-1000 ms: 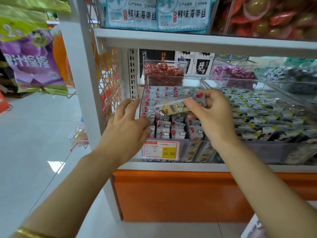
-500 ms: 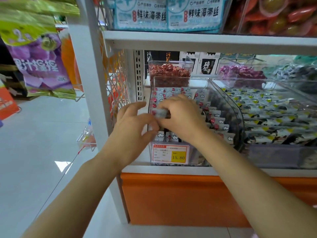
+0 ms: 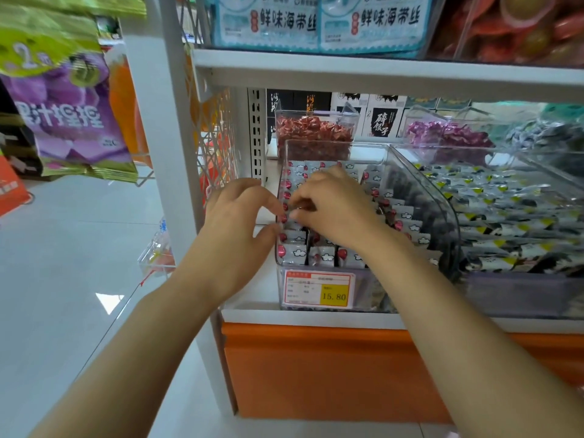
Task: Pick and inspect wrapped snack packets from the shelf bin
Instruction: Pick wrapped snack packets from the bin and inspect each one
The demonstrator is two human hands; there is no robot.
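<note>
Fingers of right hand curl tight, pinching packet low at left row of bin, frame centre. A second ago it was held up clear. Left hand curls alongside, hold unclear. Inspection looks done; packet going back.

Clear glossy plastic bin

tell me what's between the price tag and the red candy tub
Head view: the clear bin of white wrapped packets, from price tag to red candy tub; right hand over it, left hand at its left wall.
</note>
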